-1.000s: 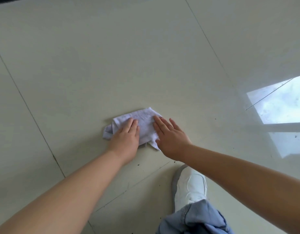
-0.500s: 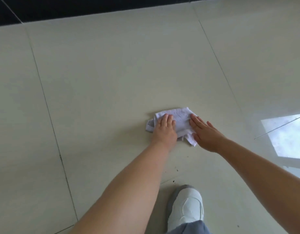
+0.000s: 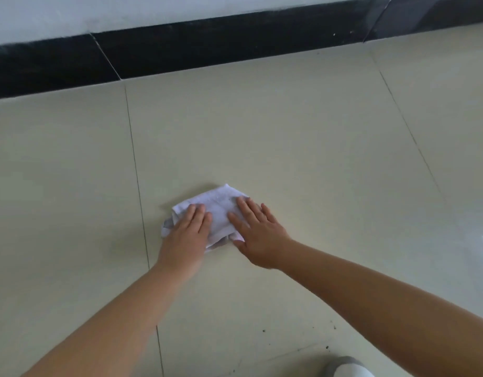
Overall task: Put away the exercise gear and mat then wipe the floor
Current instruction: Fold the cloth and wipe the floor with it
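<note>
**Cloth pressed flat to floor under both hands**

- A crumpled white cloth (image 3: pixel 217 206) is seen on the pale tiled floor (image 3: pixel 303 148), near frame centre, a little toward 6 o'clock. It lies just right of a grout line (image 3: pixel 138 186) running from 12 to 6 o'clock.
- The left hand (image 3: pixel 187 235) is laid on the cloth's 8 o'clock part, palm down. Its fingers (image 3: pixel 198 213) are held straight and close together, pointed toward 1 o'clock. Nothing is gripped; the cloth is pressed, not pinched.
- The right hand (image 3: pixel 258 234) is laid on the cloth's 4 o'clock edge, palm down, fingers straight and slightly spread, pointed toward 11 o'clock. Part of the palm sits off the cloth on bare tile. Again no curl round the cloth is seen.
- A strip of cloth shows between the two hands; a grey fold sticks out at 7 o'clock beside the left wrist.
- Both forearms are bare and stretched out from the 6 o'clock side of the frame.
- A black skirting (image 3: pixel 207 47) is seen across the 12 o'clock edge, with white wall (image 3: pixel 126 12) above it.
- Dark specks (image 3: pixel 263 331) are scattered on the tile toward 5 o'clock.
- The toe of a white shoe (image 3: pixel 346 368) is cut off by the frame at 5 o'clock, well apart from the cloth.
</note>
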Tool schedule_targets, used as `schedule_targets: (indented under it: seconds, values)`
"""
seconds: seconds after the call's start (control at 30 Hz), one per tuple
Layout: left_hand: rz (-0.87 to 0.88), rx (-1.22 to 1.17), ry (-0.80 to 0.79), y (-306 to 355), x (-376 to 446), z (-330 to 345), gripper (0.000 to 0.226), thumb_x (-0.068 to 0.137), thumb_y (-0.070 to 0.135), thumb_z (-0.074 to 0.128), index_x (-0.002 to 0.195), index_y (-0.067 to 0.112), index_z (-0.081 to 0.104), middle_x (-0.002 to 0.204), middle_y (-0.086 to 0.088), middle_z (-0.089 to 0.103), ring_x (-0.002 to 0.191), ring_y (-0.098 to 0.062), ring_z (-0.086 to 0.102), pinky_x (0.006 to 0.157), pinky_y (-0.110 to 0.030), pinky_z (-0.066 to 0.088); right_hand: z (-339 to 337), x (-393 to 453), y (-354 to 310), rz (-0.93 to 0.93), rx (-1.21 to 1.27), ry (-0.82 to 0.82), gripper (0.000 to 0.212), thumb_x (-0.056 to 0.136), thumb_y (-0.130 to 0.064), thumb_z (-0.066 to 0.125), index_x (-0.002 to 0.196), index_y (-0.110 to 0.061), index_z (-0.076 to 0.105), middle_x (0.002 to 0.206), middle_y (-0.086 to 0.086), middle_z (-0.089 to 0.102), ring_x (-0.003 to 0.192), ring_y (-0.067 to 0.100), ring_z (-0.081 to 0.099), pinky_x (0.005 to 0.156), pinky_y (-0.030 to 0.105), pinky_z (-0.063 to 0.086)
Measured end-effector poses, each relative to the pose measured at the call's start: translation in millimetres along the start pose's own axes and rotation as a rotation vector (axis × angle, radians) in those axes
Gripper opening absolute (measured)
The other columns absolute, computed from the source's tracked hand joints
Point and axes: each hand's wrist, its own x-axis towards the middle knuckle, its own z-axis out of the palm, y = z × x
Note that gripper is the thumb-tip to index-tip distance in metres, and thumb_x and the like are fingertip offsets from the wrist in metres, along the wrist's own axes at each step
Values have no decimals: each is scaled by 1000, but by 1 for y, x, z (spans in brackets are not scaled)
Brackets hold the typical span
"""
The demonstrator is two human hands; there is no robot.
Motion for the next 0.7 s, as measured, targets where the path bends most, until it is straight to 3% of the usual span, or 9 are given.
schedule_targets:
  seconds: [0.07, 0.13, 0.17, 0.27, 0.33, 0.4, 0.53, 0.63, 0.7]
  values:
    - [101, 16, 27, 12, 0, 1, 49, 68, 12, 33, 89, 0, 76, 90, -16, 76, 84, -32, 75, 61, -38, 60, 14, -16, 15, -1, -127, 75, 77, 82, -51, -1, 147, -18, 23, 156, 9, 8, 146, 21, 14, 118, 35, 4]
    - [188, -7, 36, 23, 12, 3, 49, 68, 11, 34, 85, 1, 78, 92, -14, 77, 86, -30, 75, 64, -37, 60, 23, -28, 36, 137, -141, 76, 63, 94, -45, 2, 131, -18, 46, 136, 8, 55, 122, 19, 57, 111, 39, 28]
    - [213, -30, 49, 30, 23, 2, 49, 68, 11, 33, 85, 1, 78, 92, -13, 77, 86, -29, 75, 65, -37, 60, 22, -34, 45, 193, -151, 40, 65, 96, -43, -4, 129, -18, 46, 130, 7, 60, 115, 19, 62, 108, 41, 28]
    - [207, -161, 58, 53, 65, -21, 60, 79, 12, 20, 114, -2, 67, 124, -19, 64, 117, -32, 62, 93, -35, 52, -4, -37, 77, 256, -142, -6, 88, 81, -59, -23, 149, -17, 16, 157, 2, 9, 145, 12, 18, 118, 45, 13]
    - [187, -140, -5, 62, 98, -31, 53, 97, 14, 13, 145, 0, 31, 157, -14, 22, 147, -26, 20, 118, -35, 20, -24, -29, 96, 311, -40, -37, 63, 93, -51, -5, 149, -23, -5, 157, -4, -17, 147, 9, -10, 119, 42, -5]
    - [110, -142, -90, 63, 130, -43, 49, 102, 14, 20, 150, 4, 15, 161, -8, 5, 149, -22, 3, 121, -36, 8, -46, -11, 107, 373, 9, -5, 53, 101, -36, 12, 149, -24, -5, 158, -4, -15, 147, 9, -10, 118, 42, -7]
    - [20, -97, 17, 34, 175, -52, 47, 102, 15, 21, 147, 1, 22, 159, -10, 12, 148, -22, 9, 118, -36, 14, -84, 49, 109, 383, 77, 122, 53, 101, -32, 16, 150, -18, 3, 159, -1, -10, 148, 13, -5, 118, 45, -4]
    - [-29, -81, 43, -9, 180, -59, 74, 87, 29, -8, 144, 1, 28, 156, -14, 19, 147, -22, 15, 117, -36, 16, -109, 98, 90, 314, 119, 186, 52, 102, -32, 18, 150, -16, 7, 160, 0, -7, 148, 15, -3, 118, 47, -1]
    - [-106, -64, -28, -45, 170, -58, 60, 96, 27, 5, 146, 1, 25, 157, -14, 16, 148, -23, 12, 117, -36, 15, -117, 124, 66, 241, 123, 185, 53, 101, -32, 17, 150, -15, 6, 160, 0, -8, 148, 16, -4, 118, 45, -2]
